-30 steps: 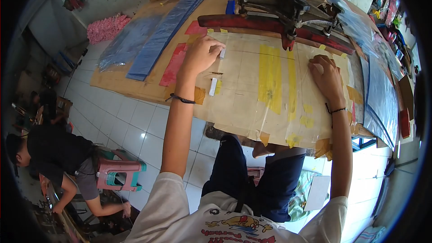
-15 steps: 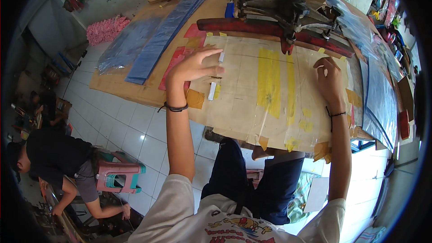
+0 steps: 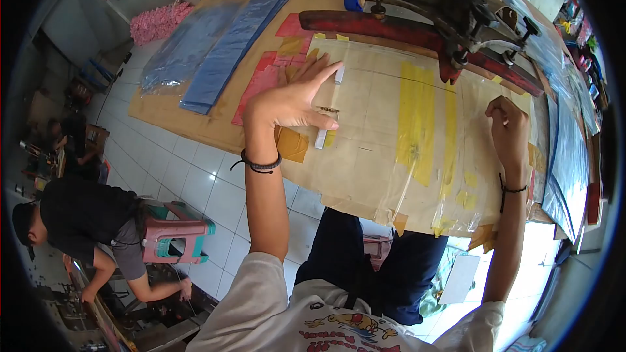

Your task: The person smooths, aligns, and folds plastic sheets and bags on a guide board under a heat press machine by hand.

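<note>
My left hand (image 3: 297,101) is spread at the left edge of a taped brown board (image 3: 372,124), thumb and index finger apart, with nothing held. Its fingertips lie beside two small white strips, an upper one (image 3: 340,74) and a lower one (image 3: 321,139). Over the board's right part is my right hand (image 3: 508,124), its fingers curled in; what they hold, if anything, is too small to make out. Clear film and yellow tape (image 3: 415,117) cover the board. A red and black clamp bar (image 3: 385,28) stands along its far edge.
Blue plastic sheets (image 3: 235,52) lie on the table's left side, more sheets (image 3: 564,156) on its right. A pink bundle (image 3: 160,23) is beyond the left edge. At the lower left, a person in black (image 3: 91,218) bends near a pink and green stool (image 3: 175,231).
The view has shifted, so the board appears farther right. My left hand has gone from closed fingers near the upper strip to a wide spread. My right hand has lifted and curled its fingers.
</note>
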Tool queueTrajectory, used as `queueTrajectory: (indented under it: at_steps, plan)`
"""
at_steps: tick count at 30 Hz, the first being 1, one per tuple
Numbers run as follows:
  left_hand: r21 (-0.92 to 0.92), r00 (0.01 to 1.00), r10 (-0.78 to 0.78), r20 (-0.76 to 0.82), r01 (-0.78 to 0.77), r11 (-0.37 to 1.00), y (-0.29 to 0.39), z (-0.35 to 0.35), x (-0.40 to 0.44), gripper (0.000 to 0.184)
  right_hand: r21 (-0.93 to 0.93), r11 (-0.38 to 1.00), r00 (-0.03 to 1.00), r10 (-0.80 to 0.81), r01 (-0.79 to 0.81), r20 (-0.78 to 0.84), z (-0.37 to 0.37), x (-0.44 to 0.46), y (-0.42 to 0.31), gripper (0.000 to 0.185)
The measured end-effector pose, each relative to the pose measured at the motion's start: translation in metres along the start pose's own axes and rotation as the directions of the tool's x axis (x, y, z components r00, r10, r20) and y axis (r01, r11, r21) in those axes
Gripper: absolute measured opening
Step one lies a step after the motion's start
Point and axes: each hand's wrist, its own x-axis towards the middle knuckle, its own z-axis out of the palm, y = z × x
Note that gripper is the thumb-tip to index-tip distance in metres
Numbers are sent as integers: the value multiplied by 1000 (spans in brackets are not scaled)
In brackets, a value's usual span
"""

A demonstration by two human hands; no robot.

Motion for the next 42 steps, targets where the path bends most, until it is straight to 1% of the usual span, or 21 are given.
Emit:
queueTrajectory:
  at_steps: [4, 7, 11, 14, 15, 16, 17, 18, 19, 20, 22, 24, 25, 28, 31, 37, 39, 40, 42]
  plan:
    - [22, 1000, -7, 2, 7, 1000, 6, -2, -2, 122, 40, 999, 1000, 18, -17, -16, -5, -1, -12, 16]
    - [32, 999, 37, -12, -37, 999, 5, -2, -2, 124, 66, 995, 996, -71, 75, -62, -3, -3, -8, 16]
    - [93, 999, 42, -1, -42, 995, 6, -2, -3, 128, 78, 989, 988, -117, 125, -101, -5, -7, -8, 16]
    - [119, 999, 32, 7, -33, 992, 10, -1, -2, 131, 137, 940, 945, -322, 312, 52, -3, -13, -32, 16]
    - [124, 1000, 18, 16, -20, 992, 12, -2, -1, 131, 261, 884, 882, -438, 388, 172, 0, -11, -46, 21]
    - [129, 1000, -2, 30, -1, 992, 12, -3, -1, 132, 234, 800, 766, -598, 552, 236, 5, -8, -73, 27]
    - [124, 1000, 9, 19, -11, 992, 11, -3, -2, 132, 225, 841, 770, -542, 493, 336, 9, -14, -104, 35]
    - [119, 1000, 21, 15, -23, 993, 8, -1, -1, 133, 223, 797, 701, -601, 562, 384, 18, -20, -119, 35]
    - [117, 999, 40, 11, -41, 992, 7, -1, 1, 134, 263, 761, 648, -644, 592, 406, 27, -24, -133, 36]
    - [119, 999, 39, 16, -41, 992, 7, -1, 2, 133, 264, 755, 621, -648, 600, 440, 36, -28, -146, 40]
    - [119, 999, 33, 16, -34, 992, 6, -1, -1, 131, 196, 756, 616, -632, 625, 470, 54, -28, -159, 43]
    - [92, 1000, -15, -13, 16, 996, 6, -1, 0, 126, 157, 743, 600, -630, 651, 493, 66, -25, -165, 48]
    - [75, 999, -41, -30, 43, 996, 6, 0, 1, 124, 157, 745, 601, -627, 648, 496, 68, -25, -166, 47]
    - [50, 999, -41, -23, 42, 998, 1, 3, 3, 129, 160, 747, 596, -623, 645, 507, 71, -24, -168, 45]
    - [73, 999, -27, -21, 28, 997, -1, 4, 4, 127, 161, 747, 598, -624, 645, 503, 71, -23, -167, 43]
    - [63, 999, -18, -39, 20, 998, -2, 6, 5, 124, 162, 742, 597, -632, 651, 494, 72, -22, -166, 39]
    - [87, 999, -31, -25, 33, 996, -1, 4, 4, 118, 130, 741, 599, -622, 659, 505, 68, -25, -168, 37]
    - [101, 999, -30, -13, 31, 994, 1, 3, 5, 115, 168, 727, 568, -640, 666, 517, 62, -26, -169, 34]
    - [68, 999, -32, -16, 33, 997, 4, 3, 4, 112, 244, 700, 504, -672, 671, 543, 46, -30, -172, 30]
